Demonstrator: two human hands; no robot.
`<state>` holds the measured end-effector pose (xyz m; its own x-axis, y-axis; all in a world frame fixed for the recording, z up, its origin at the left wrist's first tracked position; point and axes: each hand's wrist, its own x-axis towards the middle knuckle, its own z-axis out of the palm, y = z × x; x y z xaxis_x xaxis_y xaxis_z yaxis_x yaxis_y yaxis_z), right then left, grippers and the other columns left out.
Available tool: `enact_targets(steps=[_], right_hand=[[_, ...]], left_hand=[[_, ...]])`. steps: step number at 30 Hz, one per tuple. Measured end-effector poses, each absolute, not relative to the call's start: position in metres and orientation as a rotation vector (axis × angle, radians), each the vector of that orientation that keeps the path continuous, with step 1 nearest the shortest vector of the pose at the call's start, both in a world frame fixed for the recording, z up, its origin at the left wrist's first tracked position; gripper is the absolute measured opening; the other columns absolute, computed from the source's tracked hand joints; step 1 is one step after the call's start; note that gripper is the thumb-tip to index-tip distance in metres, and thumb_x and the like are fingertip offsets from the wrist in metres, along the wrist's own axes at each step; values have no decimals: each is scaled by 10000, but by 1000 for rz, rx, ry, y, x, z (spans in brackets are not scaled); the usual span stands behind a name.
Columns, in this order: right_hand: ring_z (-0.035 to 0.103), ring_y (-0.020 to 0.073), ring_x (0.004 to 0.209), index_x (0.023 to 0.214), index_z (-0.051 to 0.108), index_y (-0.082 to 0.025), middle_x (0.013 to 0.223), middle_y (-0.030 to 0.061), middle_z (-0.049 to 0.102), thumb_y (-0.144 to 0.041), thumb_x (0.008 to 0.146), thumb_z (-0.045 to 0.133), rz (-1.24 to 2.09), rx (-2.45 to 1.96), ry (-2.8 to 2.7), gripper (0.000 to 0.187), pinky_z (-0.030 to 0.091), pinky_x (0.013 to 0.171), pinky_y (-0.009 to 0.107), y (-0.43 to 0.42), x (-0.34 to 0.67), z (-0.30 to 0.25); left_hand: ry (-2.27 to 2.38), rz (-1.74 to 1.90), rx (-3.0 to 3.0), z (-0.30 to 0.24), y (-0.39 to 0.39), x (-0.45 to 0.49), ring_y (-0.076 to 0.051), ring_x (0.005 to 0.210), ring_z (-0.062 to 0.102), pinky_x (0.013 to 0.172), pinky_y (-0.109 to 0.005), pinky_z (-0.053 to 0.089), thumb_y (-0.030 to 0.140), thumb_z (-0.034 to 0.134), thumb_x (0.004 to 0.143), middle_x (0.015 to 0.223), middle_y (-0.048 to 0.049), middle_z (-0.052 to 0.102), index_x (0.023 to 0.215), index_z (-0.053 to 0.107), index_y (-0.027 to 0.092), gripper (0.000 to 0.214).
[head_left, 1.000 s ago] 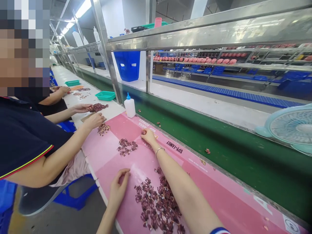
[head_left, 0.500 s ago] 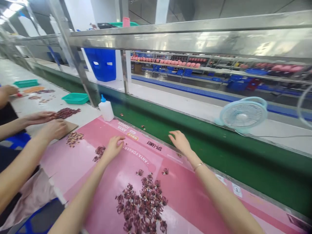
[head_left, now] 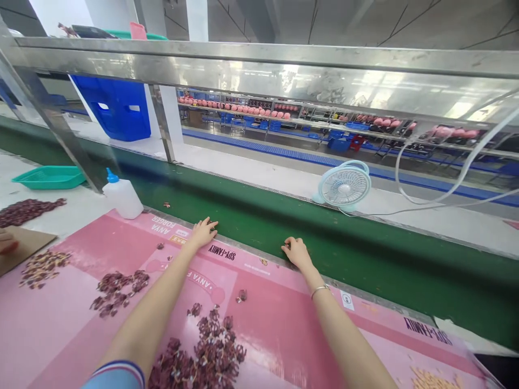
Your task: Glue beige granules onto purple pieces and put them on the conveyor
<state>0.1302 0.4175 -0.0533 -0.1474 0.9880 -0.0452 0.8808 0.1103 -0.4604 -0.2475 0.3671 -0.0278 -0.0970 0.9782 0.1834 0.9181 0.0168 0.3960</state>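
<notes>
My left hand (head_left: 203,233) lies over the near edge of the green belt (head_left: 251,227), fingers spread, with a small dark piece at its fingertips. Farther right, my right hand (head_left: 297,253) is at the same edge, its fingers curled together; whatever is between them is too small to make out. Below my arms, a large pile of dark red, flower-like pieces (head_left: 217,346) is spread on the pink printed mat (head_left: 275,324). A smaller cluster (head_left: 117,292) lies left of my left forearm. One loose piece (head_left: 241,295) sits between my arms.
A white bottle with blue cap (head_left: 124,197) stands at the mat's far left corner. Left are a green tray (head_left: 51,177), a tan pile (head_left: 44,268) and another person's hand (head_left: 7,241). A light-blue fan (head_left: 344,186) stands beyond the belt, below a metal rail (head_left: 259,73).
The view has swung right. My left hand has moved forward and right from above the mat to the belt edge. My right hand has shifted right along the edge, its fingers now curled.
</notes>
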Motion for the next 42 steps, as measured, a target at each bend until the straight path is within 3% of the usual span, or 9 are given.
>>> enact_targets(steps=[9, 15, 20, 25, 30, 35, 39, 42], right_hand=[[670, 219, 1097, 1286, 625, -197, 1304, 90, 648, -417, 1002, 648, 901, -1380, -2304, 360, 590, 935, 441, 361, 106, -52], [674, 210, 1079, 1237, 647, -191, 1265, 82, 666, -414, 999, 654, 1208, -921, -2462, 327, 588, 936, 436, 300, 40, -52], [671, 223, 1099, 1286, 622, -188, 1295, 90, 650, -422, 1001, 649, 1311, -947, -2398, 370, 589, 937, 449, 345, 7, -39], [672, 224, 1099, 1291, 619, -186, 1296, 90, 650, -418, 996, 657, 1457, -969, -2373, 377, 592, 932, 448, 364, 5, -35], [675, 218, 1084, 1295, 617, -191, 1292, 90, 652, -419, 1001, 649, 1537, -915, -2300, 373, 594, 925, 440, 344, 13, -28], [685, 207, 1043, 1316, 604, -189, 1267, 87, 659, -426, 1007, 640, 1496, -784, -2238, 391, 605, 892, 423, 308, 10, -11], [679, 216, 1081, 1322, 606, -197, 1298, 91, 651, -418, 1006, 643, 1318, -807, -2230, 387, 600, 919, 436, 299, 20, 1], [645, 244, 1175, 1334, 603, -208, 1380, 101, 612, -415, 1001, 648, 1092, -1009, -2193, 394, 570, 988, 479, 323, 33, 2]], left_hand=[[2126, 672, 2060, -24, 338, -259, -278, 1172, 658, 980, -503, 584, 362, 665, 997, 1379, -124, 623, 1335, 615, 189, 383], [2104, 698, 2078, -12, 228, -295, -283, 1200, 648, 1016, -521, 562, 362, 672, 993, 1368, -119, 636, 1290, 643, 184, 347], [2253, 868, 1928, -4, 121, -310, -286, 1178, 667, 1042, -541, 542, 370, 583, 1022, 1239, -115, 710, 1178, 689, 180, 267], [2285, 1028, 1763, -18, 51, -283, -319, 1153, 690, 1030, -544, 565, 423, 461, 1006, 1160, -122, 754, 1101, 723, 237, 335], [2112, 1021, 1755, -8, 68, -235, -282, 1166, 689, 1038, -472, 573, 370, 440, 1027, 1182, -101, 751, 1155, 714, 254, 324], [1856, 891, 1885, 10, 145, -184, -275, 1274, 638, 1083, -455, 546, 330, 648, 975, 1343, -106, 696, 1357, 624, 225, 397], [1724, 769, 1968, 12, 175, -168, -235, 1073, 705, 974, -466, 581, 325, 674, 994, 1146, -82, 734, 1110, 702, 157, 207], [1678, 684, 2023, 9, 169, -168, -227, 1050, 699, 976, -469, 571, 313, 653, 1008, 1068, -64, 735, 1025, 713, 160, 164]])
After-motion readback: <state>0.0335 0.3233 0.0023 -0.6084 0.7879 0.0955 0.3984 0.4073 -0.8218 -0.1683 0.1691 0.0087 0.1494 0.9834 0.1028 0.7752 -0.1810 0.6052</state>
